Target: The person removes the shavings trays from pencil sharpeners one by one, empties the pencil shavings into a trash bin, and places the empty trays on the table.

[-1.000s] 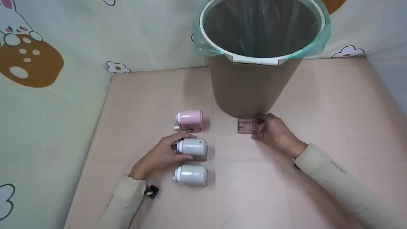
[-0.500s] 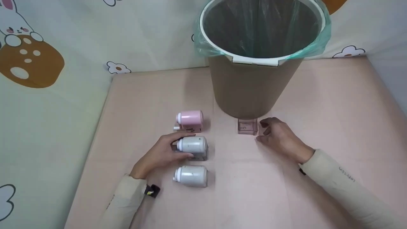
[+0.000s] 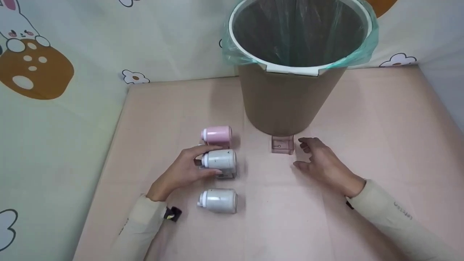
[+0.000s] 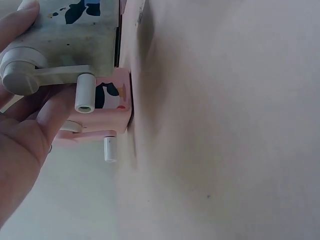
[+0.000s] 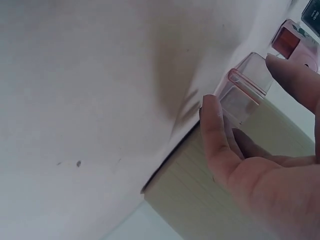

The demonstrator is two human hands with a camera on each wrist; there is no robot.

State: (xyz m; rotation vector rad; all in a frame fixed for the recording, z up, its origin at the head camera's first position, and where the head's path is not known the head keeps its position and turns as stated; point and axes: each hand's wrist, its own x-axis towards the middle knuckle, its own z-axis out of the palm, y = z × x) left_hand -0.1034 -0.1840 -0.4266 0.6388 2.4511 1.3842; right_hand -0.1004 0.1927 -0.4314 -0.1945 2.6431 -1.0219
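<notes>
My left hand [image 3: 185, 172] grips a grey hand-crank pencil sharpener [image 3: 222, 159], thumb on the near side and fingers on the far side. Its white crank [image 4: 65, 75] shows in the left wrist view. Just beyond is a pink crank sharpener [image 3: 218, 134], partly covered by the hand and the grey one. A second grey sharpener [image 3: 219, 201] lies nearer. At the bin's foot sits a clear pinkish tray [image 3: 282, 145], like a sharpener's shavings drawer. My right hand [image 3: 324, 168] hovers just right of it, fingers loosely bent, thumb apart, holding nothing.
A tall brown bin [image 3: 290, 98] with a white rim and green plastic liner [image 3: 359, 54] stands at the back of the pink-covered table [image 3: 282, 217]. Cartoon-printed cloth [image 3: 174, 43] hangs behind and at the left.
My right hand has let go of the tray and drawn back to the right. My left hand has moved the grey sharpener away from me, closer to the pink one.
</notes>
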